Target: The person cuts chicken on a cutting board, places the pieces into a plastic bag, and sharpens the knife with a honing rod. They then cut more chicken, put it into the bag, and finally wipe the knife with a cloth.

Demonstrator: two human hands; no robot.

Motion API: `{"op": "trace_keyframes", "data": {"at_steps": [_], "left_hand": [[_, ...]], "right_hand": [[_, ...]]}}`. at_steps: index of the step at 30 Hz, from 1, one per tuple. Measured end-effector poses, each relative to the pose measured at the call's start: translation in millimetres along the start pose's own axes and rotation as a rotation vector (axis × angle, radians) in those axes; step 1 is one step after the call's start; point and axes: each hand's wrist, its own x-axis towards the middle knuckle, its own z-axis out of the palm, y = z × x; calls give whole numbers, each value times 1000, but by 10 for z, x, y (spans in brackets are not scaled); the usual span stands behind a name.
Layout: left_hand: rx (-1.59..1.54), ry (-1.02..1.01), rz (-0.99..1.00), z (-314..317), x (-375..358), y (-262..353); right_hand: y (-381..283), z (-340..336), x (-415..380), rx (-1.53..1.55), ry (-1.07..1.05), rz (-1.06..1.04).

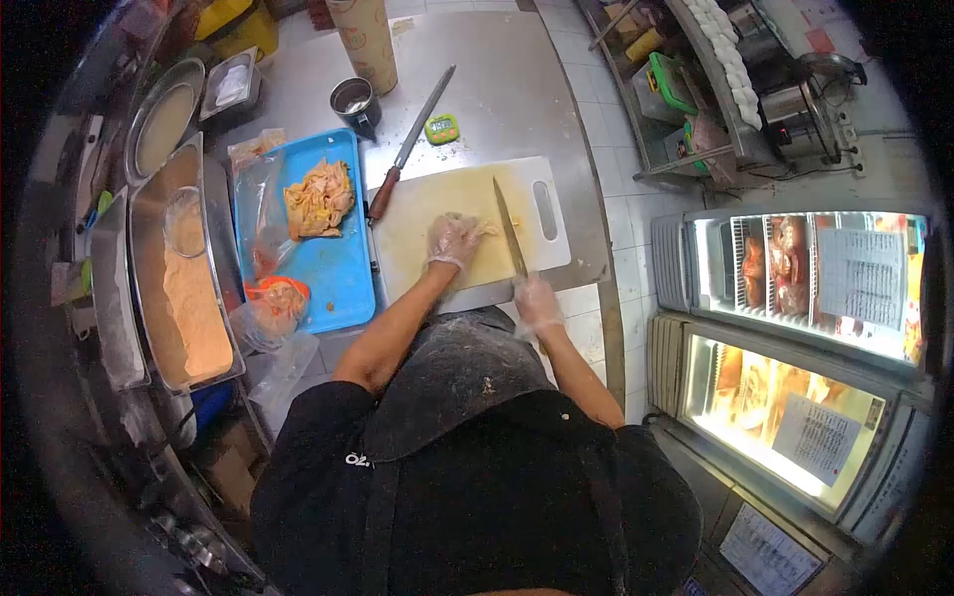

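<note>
Sitting nr bd [409,204] | blue tray [316,285] w/ meat [320,199] | grn timer [442,129] | sharpening rod [411,144]

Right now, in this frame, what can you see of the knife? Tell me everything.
The knife has a long, narrow blade, greyish and metallic-looking, tapering to a point. The gloved right hand grips its handle end, hiding most of the handle. The blade points toward the top of the picture, its tip leaning slightly left, and extends over the right part of the pale cutting board. Whether its edge touches the board cannot be told from this view.
</note>
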Motion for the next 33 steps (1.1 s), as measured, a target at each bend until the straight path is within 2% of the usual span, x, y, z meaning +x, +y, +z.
{"op": "trace_keyframes", "data": {"at_steps": [1,2,3,5,9,11,13,15,17,18,19,20,21,22,24,26,28,29,30,32,33], "left_hand": [[29,-75,-57,-71,3,11],[60,-149,-117,-108,-1,9],[63,-154,-116,-71,-22,-26],[180,-179,-34,52,-51,-104],[321,-220,-64,95,2,-53],[250,-208,-150,58,19,-11],[252,-221,-156,64,16,-23],[252,-233,-157,127,-17,-83],[-88,-198,-258,243,-72,-254],[-89,-197,-244,155,-31,-251],[-115,-115,-285,-14,-27,-204],[-138,-34,-330,-127,-62,-170],[-133,-38,-324,-141,-105,-152],[-97,-13,-261,-131,-152,-132],[-61,1,-196,-85,-217,-151],[176,-222,-157,26,-221,-220],[159,-164,-117,133,-207,-279],[146,-97,-79,160,-231,-311],[149,-100,-87,103,-239,-275],[280,-228,-118,-49,-120,-129],[277,-223,-122,-58,-115,-127]], "right_hand": [[-295,-178,96,-20,39,-44],[-441,-201,262,35,-4,51],[-546,-187,416,89,-49,145],[-687,-114,621,90,-62,148],[-495,57,457,45,-27,104],[-478,-170,85,-25,-97,-1],[-102,74,-178,22,-152,61],[-172,-47,-254,11,-146,125],[-230,-80,-242,11,-124,199],[-267,-64,-109,32,-58,153],[-286,-44,17,55,4,109],[-150,149,190,-73,48,-117],[-13,338,388,-204,93,-346],[-87,368,546,-198,96,-343],[-357,440,725,-25,-63,-38],[-496,391,702,-80,-30,-72],[-568,295,575,-139,-12,-112],[-576,225,441,-64,-25,-11],[-553,188,292,12,-35,92],[-365,153,-65,83,-63,113],[-338,102,-200,77,-63,109]]}}
